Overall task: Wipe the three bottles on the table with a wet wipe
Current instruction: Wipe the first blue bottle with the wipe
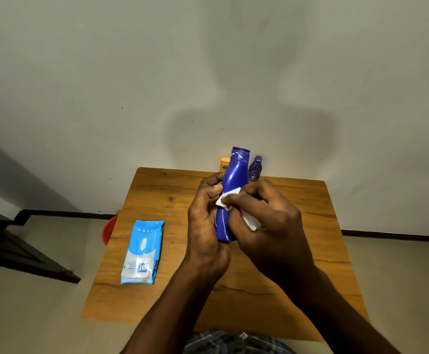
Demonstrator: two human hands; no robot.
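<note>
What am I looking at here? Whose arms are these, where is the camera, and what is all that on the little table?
There is no machine here: these are a person's two bare arms, filmed by one wide-angle camera worn on the head, looking forward and down. The left hand grips a big blue bottle above the wooden table. The right hand presses a white wet wipe against the bottle's side with its fingers, cleaning it. Behind, at the table's far edge, stand an orange bottle and a small purple patterned bottle. The blue pack of wipes lies flat at the left. Something red shows past the table's left edge; I cannot tell what it is.
</note>
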